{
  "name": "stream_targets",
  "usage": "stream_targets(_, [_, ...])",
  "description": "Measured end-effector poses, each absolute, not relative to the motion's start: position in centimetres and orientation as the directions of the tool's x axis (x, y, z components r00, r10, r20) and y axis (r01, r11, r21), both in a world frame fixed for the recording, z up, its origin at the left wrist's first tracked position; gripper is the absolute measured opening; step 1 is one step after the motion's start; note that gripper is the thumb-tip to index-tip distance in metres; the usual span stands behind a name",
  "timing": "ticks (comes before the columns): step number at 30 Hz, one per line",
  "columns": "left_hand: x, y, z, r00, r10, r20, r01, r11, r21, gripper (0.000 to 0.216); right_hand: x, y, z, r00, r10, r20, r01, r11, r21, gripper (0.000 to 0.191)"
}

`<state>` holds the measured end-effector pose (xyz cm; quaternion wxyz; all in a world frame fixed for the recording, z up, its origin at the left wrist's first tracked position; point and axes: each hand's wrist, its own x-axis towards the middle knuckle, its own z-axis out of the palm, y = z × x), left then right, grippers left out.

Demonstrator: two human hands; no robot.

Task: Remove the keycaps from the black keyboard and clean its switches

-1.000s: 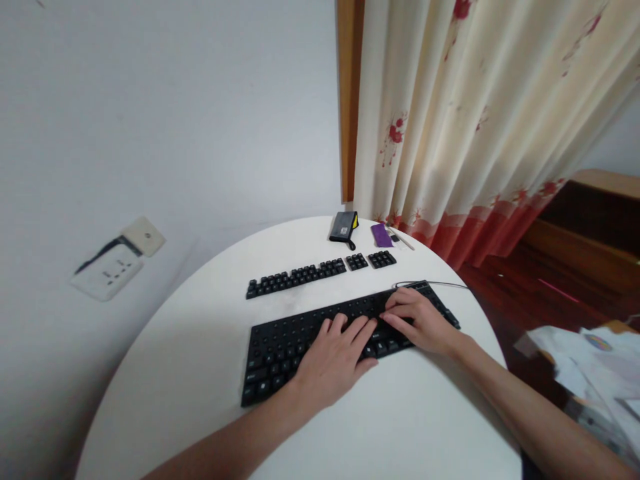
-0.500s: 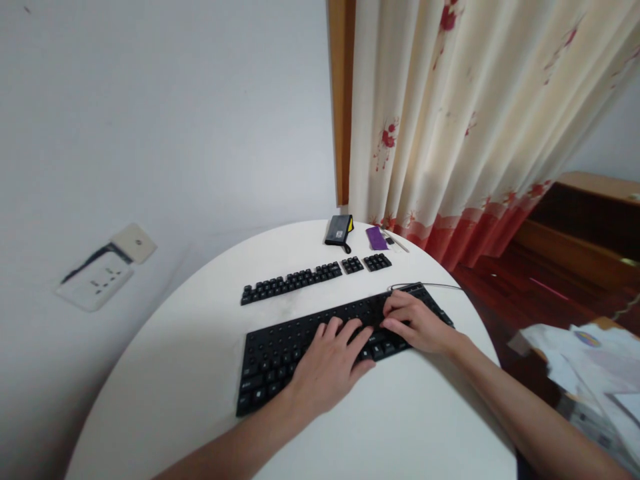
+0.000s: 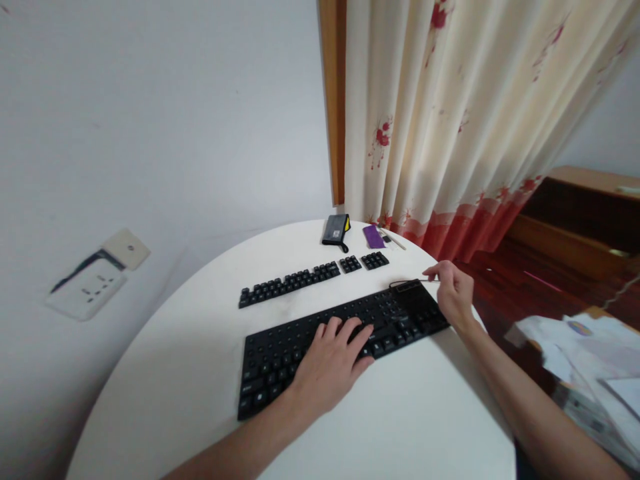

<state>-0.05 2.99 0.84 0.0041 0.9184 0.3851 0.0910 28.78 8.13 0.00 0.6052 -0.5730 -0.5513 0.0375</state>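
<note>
Single head view, looking forward-down, close over round table [image 3: 210,347]

My left hand [image 3: 330,363] lies flat over the middle of the flat black plastic keyboard [image 3: 395,320], hiding the keys beneath it. The print on every key is too small to read. At its far right corner my right hand [image 3: 453,292] meets a thin dark wire [image 3: 406,283]; whether my fingertips pinch it or only touch it, I cannot tell. Both forearms and the round white table's [image 3: 200,373] near rim run off the bottom edge. On the right, a blurred heap of white papers [image 3: 585,340] is cut by the frame.
</note>
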Motion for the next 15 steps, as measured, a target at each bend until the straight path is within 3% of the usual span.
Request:
stream_targets(5, [0.0,3.0,0.9,0.683,0.714,0.155,0.71,-0.699,0.089,0.048,29.7,8.8,-0.3,0.493,0.652,0.576,0.555,0.274,-0.785,0.052])
stream_targets(12, [-0.3,3.7,2.1,0.668,0.731,0.14,0.708,-0.682,0.185,0.047,30.0,9.5,-1.1,0.463,0.696,0.549,0.588,0.223,-0.778,0.047])
stream_targets(15, [0.0,5.2,3.6,0.649,0.738,0.183,0.706,-0.674,0.216,0.041,29.9,10.4,-0.8,0.36,0.749,0.556,0.657,0.22,-0.721,0.037])
